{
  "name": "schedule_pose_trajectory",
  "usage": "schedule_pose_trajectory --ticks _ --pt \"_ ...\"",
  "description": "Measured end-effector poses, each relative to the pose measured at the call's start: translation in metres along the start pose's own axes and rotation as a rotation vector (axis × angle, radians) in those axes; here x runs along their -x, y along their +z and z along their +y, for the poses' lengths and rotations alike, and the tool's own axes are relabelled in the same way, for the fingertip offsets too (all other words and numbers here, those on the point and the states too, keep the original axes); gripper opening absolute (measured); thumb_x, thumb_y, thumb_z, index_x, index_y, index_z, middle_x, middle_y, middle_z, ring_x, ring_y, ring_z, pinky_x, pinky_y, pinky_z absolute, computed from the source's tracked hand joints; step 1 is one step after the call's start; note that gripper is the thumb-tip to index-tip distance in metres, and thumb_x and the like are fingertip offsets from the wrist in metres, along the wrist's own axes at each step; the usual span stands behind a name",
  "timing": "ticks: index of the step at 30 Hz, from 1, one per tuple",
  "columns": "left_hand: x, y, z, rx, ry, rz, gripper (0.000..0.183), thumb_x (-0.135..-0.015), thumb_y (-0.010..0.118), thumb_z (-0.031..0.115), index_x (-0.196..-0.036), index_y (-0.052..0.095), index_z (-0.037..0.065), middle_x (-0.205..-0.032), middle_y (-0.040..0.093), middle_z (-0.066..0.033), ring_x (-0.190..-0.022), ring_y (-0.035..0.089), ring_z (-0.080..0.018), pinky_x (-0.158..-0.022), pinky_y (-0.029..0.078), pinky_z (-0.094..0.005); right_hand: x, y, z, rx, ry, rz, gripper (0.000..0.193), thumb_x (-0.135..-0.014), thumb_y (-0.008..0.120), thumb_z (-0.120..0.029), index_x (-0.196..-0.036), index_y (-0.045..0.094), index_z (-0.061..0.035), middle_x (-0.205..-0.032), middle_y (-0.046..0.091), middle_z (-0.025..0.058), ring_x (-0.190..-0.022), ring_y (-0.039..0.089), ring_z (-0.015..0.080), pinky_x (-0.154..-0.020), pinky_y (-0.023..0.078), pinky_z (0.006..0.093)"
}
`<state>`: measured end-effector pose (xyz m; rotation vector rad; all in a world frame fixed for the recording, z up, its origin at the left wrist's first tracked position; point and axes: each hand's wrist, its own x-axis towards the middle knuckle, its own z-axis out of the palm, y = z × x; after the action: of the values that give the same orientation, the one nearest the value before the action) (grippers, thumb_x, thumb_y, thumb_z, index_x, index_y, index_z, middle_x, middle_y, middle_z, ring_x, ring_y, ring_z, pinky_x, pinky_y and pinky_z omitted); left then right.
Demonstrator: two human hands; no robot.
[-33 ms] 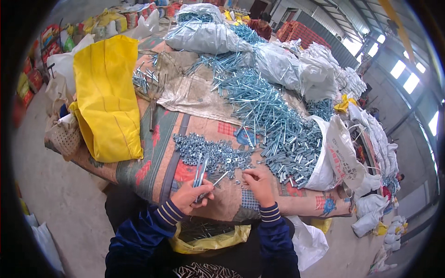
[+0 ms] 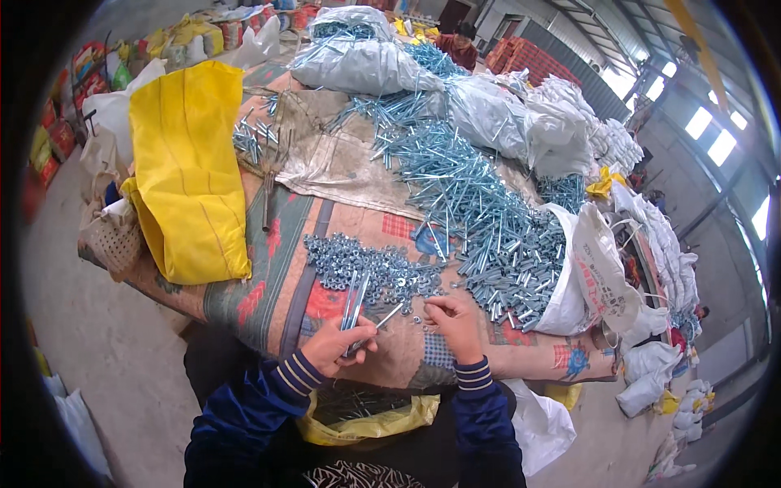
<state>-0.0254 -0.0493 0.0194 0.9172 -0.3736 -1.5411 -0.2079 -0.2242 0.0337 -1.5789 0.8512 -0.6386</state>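
My left hand (image 2: 335, 345) is closed around several thin silvery metal rods (image 2: 353, 299). Most of them point up and away; one rod (image 2: 390, 315) slants right from the fingertips toward my other hand. My right hand (image 2: 457, 327) hovers low over the patterned cloth with thumb and fingertips pinched together. Whatever is between those fingertips is too small to make out. Just beyond both hands lies a heap of small metal nuts (image 2: 358, 265), with a few loose ones near the right fingers. To their right spreads a pile of short metal tubes (image 2: 517, 281).
Long bluish metal rods (image 2: 443, 154) cover the table's middle and back. White sacks (image 2: 362, 65) stand behind; another white sack (image 2: 598, 268) lies at right. A yellow sack (image 2: 191, 175) sits at left. Below my hands is an open yellow bag (image 2: 370, 431). A person (image 2: 458, 49) is at the back.
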Motion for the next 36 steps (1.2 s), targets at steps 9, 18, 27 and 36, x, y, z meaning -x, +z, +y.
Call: schedule_pose_trajectory --ticks 9,18,27,36 --pt "0.002 0.01 -0.005 -0.035 -0.058 0.019 0.013 -0.086 0.066 0.019 -0.092 0.061 0.008 -0.076 0.064 -0.0032 -0.053 0.057 -0.0074 -0.038 0.031 -0.0174 0.02 0.024 -0.013 -0.283 -0.077 -0.115 0.019 -0.088 0.062 -0.003 -0.105 0.066 0.0014 -0.094 0.065 0.0067 -0.083 0.066 0.0159 -0.074 0.055 0.0272" --pt "0.003 0.012 -0.002 0.007 -0.046 0.002 0.012 -0.088 0.064 0.019 -0.092 0.061 0.008 -0.074 0.063 -0.0031 -0.053 0.057 -0.0071 -0.036 0.029 -0.016 0.024 0.037 -0.018 -0.061 -0.351 0.007 0.017 -0.085 0.063 0.004 -0.101 0.066 0.0034 -0.094 0.063 0.0072 -0.083 0.064 0.013 -0.074 0.052 0.0223" --pt "0.0 0.01 -0.002 -0.012 -0.059 0.007 0.014 -0.087 0.065 0.02 -0.093 0.062 0.007 -0.074 0.064 -0.0032 -0.053 0.057 -0.0061 -0.036 0.029 -0.0161 0.024 0.036 -0.019 -0.085 -0.328 0.004 0.018 -0.085 0.062 0.004 -0.103 0.066 0.0028 -0.095 0.062 0.0066 -0.082 0.064 0.0135 -0.075 0.054 0.024" --pt "-0.002 0.009 -0.006 0.044 -0.055 -0.014 0.013 -0.087 0.065 0.02 -0.091 0.062 0.008 -0.074 0.064 -0.0027 -0.053 0.057 -0.0057 -0.036 0.029 -0.016 0.033 0.047 -0.034 0.61 -0.843 0.213 0.018 -0.079 0.066 0.006 -0.095 0.069 -0.0014 -0.094 0.066 0.0084 -0.085 0.063 0.013 -0.07 0.05 0.0283"
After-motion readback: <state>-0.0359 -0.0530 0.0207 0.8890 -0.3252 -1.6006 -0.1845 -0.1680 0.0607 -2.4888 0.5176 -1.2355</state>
